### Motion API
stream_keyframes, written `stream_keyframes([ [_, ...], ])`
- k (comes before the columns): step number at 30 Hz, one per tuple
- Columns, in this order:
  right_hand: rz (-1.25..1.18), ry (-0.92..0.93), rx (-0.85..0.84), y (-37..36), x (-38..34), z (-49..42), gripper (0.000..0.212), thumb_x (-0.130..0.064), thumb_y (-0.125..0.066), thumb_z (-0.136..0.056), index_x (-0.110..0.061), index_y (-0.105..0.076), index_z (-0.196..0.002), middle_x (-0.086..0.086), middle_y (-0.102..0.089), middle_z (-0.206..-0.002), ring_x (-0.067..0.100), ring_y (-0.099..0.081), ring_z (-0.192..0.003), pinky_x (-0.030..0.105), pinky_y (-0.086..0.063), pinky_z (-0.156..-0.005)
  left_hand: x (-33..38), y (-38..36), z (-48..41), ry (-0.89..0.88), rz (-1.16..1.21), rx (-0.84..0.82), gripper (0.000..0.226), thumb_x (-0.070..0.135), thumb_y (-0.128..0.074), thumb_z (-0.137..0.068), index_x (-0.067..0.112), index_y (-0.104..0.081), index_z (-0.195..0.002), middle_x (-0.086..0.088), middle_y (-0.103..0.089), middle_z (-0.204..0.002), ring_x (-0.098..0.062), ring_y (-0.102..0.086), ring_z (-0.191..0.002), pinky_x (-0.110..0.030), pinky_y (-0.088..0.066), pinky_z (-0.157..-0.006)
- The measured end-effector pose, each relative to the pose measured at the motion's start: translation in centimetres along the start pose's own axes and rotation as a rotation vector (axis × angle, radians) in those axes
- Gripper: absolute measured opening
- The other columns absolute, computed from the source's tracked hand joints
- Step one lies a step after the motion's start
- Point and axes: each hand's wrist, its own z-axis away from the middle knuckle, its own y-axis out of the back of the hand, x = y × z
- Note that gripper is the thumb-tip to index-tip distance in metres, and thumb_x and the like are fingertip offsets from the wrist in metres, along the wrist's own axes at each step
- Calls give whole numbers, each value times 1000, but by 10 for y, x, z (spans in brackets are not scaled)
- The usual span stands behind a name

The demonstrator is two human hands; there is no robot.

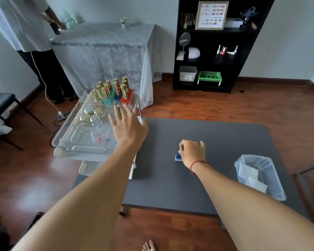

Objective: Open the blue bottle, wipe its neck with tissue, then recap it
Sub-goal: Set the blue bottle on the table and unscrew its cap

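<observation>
Gripping the blue bottle [178,156] near the middle of the dark tabletop [225,138], the right hand [192,153] is curled around its gold cap, so most of the bottle is hidden. Left hand [129,127] is at about 10 o'clock from it, fingers spread wide, holding nothing, hovering over the edge of the clear tray [83,147] with gold-lidded jars. Clear bin [272,189] with white tissue [256,182] sits at roughly 4 o'clock from the bottle.

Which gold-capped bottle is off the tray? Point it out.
The blue bottle on the grey mat, gripped at its cap by the right hand. The other bottles stand together on the clear tray.
</observation>
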Motion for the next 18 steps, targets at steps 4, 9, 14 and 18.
stream_keyframes([
  [4,-30,-8,11,-3,1,3,22,-10,-49,-91,-17,-57,-111,0,-66,-106,22,-57,-102,41,-13,-115,0,-7,5,-140,-140,88,82,47,-45,-89,2,-13,-151,-19,-8,-160,-29,2,-150,-47,7,-119],
  [9,-55,-39,-59,-10,10,11,57,-2,-57,-79,-15,-38,-131,0,-54,-124,26,-49,-119,49,-12,-114,9,-34,22,-312,-182,76,74,42,-44,-90,4,-21,-149,-19,-9,-160,-27,1,-150,-43,8,-119],
  [14,-199,-89,-167,-38,29,10,65,-11,-67,-78,-16,-36,-134,0,-51,-130,24,-45,-125,46,-23,-110,12,-97,46,-273,-109,-181,61,38,-34,-99,8,-19,-150,-14,-10,-161,-24,-2,-150,-40,-4,-121],
  [18,-319,-55,-118,-65,44,10,50,-23,-69,-78,-20,-47,-123,-2,-60,-120,22,-52,-116,37,-30,-101,10,-139,54,-238,-62,-301,58,36,-29,-101,9,-17,-151,-14,-9,-161,-25,-2,-150,-41,-8,-121],
])
